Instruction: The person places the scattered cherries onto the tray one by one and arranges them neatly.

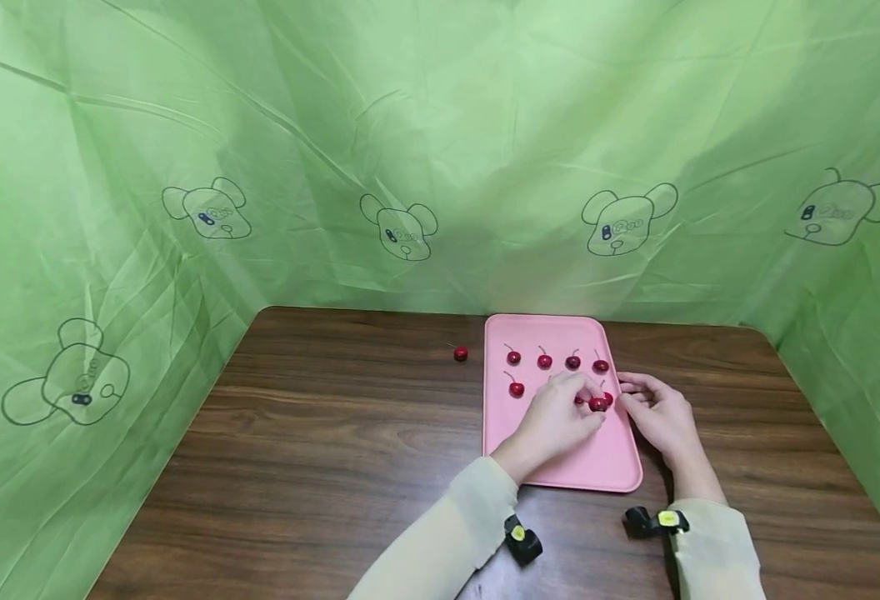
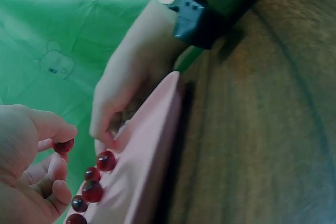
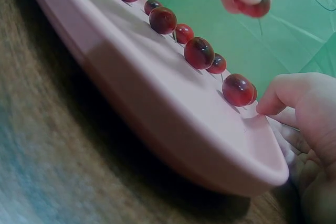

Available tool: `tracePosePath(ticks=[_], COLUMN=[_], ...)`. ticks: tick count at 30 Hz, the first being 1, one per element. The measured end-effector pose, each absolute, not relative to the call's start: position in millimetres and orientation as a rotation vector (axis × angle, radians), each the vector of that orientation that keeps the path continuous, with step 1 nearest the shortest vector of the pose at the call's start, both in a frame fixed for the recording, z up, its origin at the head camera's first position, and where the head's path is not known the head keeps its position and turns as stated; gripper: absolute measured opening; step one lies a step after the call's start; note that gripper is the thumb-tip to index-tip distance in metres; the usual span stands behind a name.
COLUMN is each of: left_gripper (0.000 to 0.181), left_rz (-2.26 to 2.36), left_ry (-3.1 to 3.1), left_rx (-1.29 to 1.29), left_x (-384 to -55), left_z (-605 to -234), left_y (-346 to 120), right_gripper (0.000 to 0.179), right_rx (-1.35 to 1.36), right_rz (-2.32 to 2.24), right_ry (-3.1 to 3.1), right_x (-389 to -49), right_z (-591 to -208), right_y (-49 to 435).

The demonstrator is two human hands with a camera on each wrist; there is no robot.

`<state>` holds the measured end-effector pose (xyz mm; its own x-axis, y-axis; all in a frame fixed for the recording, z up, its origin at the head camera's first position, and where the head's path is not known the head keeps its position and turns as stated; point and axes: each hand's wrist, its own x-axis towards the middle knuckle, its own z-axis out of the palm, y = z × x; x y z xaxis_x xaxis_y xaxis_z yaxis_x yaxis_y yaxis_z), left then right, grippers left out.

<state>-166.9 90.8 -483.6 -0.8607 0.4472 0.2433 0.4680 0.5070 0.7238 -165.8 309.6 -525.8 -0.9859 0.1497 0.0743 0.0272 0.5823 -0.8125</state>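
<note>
Over the pink tray [image 1: 582, 458], my left hand [image 1: 556, 417] pinches a dark red cherry [image 1: 597, 404] between thumb and fingertips. The left wrist view shows that held cherry [image 2: 64, 146] raised above the tray. My right hand [image 1: 661, 417] grips the tray's right rim; in the right wrist view one digit [image 3: 273, 98] presses the rim's inner side while other fingers lie outside it. Two rows of cherries with stems sit on the tray, among them one at the back left [image 1: 513, 357] and one in the nearer row [image 1: 516, 389]. My left hand partly hides the nearer row.
One loose cherry [image 1: 460, 353] lies on the brown wooden table [image 1: 320, 450], left of the tray. Green cloth [image 1: 440, 150] with printed mouse-like heads hangs behind and at both sides. Each sleeve has a black wrist strap, such as the left one [image 1: 522, 542].
</note>
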Motion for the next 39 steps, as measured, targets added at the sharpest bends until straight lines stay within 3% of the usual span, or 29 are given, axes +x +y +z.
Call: tracePosePath(ticks=[17,25,34,39], left_gripper=[0.025,0.028,0.027,0.025], left_rz=[-1.232,-1.172,-1.081,-1.079], left_ry=[-2.767,-2.690,-2.735,-2.776], left_rx=[-0.852,-0.829,-0.815,-0.820], left_x=[-157.1,-166.2,-162.1,-152.5], left_z=[-503.1,-542.2,-542.1,-521.1], left_y=[113.1,126.2,128.8,124.2], right_gripper=[0.037,0.036,0.036,0.036], right_rx=[-0.116,-0.105,-0.095,-0.099], right_rz=[1.369,1.385,1.391,1.385], right_ry=[-2.652,-2.626,-2.622,-2.629], right_x=[-167.0,-167.4,-167.2,-166.9], right_z=[-528.2,-531.1,-530.7,-530.8], right_y=[311.4,311.6,311.4,312.1])
